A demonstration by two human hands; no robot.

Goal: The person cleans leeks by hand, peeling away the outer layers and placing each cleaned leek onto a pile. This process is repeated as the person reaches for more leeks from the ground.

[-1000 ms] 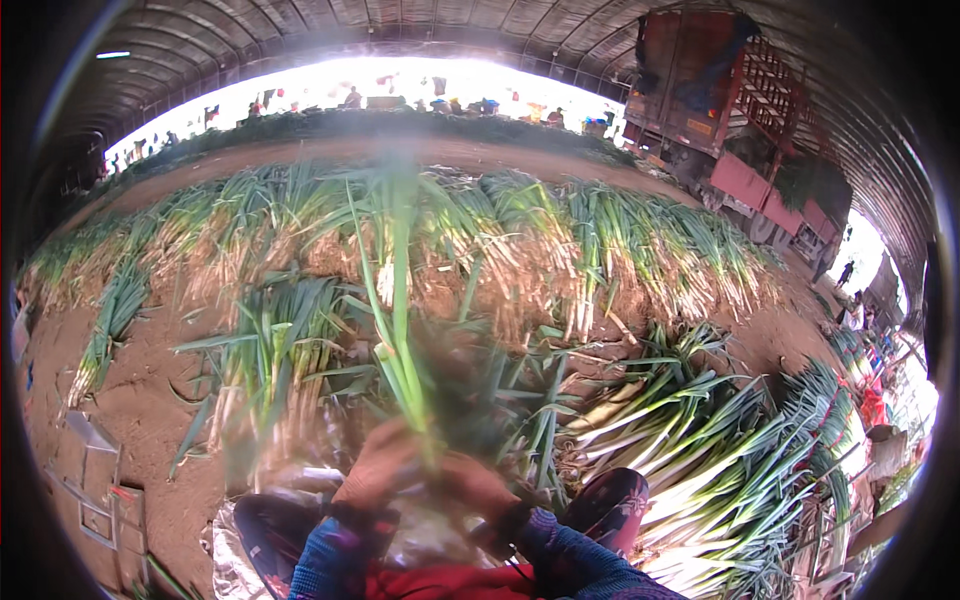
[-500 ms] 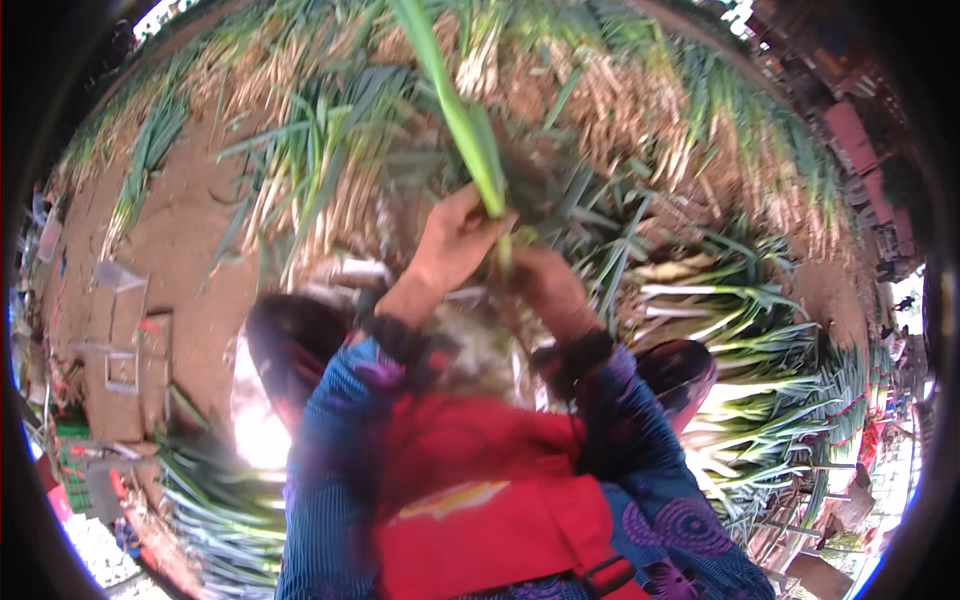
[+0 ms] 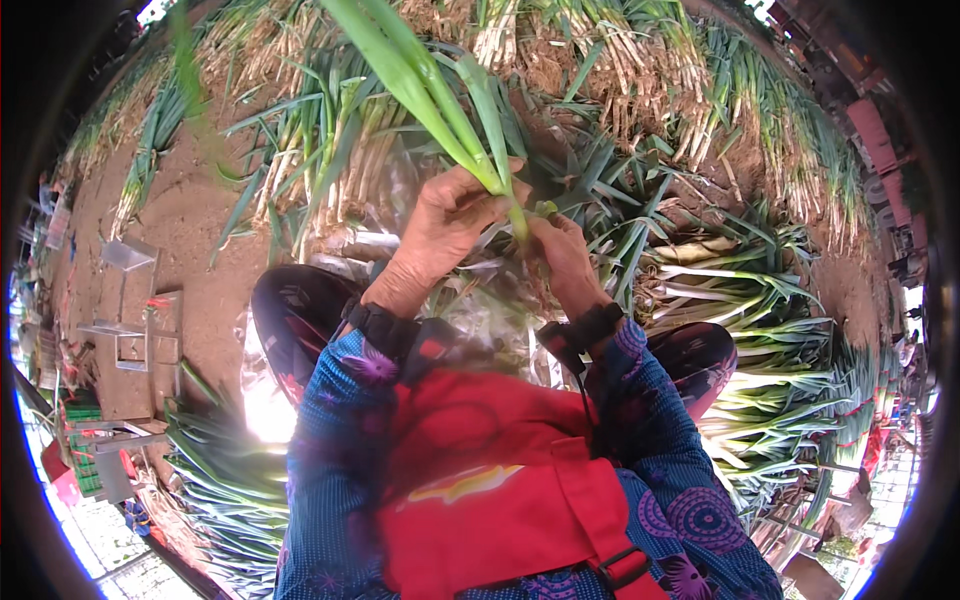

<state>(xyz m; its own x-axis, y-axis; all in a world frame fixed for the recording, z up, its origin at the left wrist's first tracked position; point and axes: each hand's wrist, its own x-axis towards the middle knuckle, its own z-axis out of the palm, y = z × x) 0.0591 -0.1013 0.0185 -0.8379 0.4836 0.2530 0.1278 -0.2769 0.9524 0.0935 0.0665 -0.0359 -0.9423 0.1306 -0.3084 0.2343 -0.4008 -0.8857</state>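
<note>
Leek stalk (image 3: pixel 470 120) runs from upper left down to a point between both hands, its long axis slanting. Left hand (image 3: pixel 450 225) is wrapped closed around it; right hand (image 3: pixel 562 255), just beside, pinches its lower end.

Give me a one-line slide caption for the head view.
Both hands, left hand and right hand, grip a green leek above piled leeks.

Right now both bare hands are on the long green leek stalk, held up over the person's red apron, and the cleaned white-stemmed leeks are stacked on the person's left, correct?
Not quite. The head view shows the cleaned white-stemmed leeks stacked on the person's right. The rest holds: left hand and right hand both hold the long green leek stalk above the red apron.
</note>
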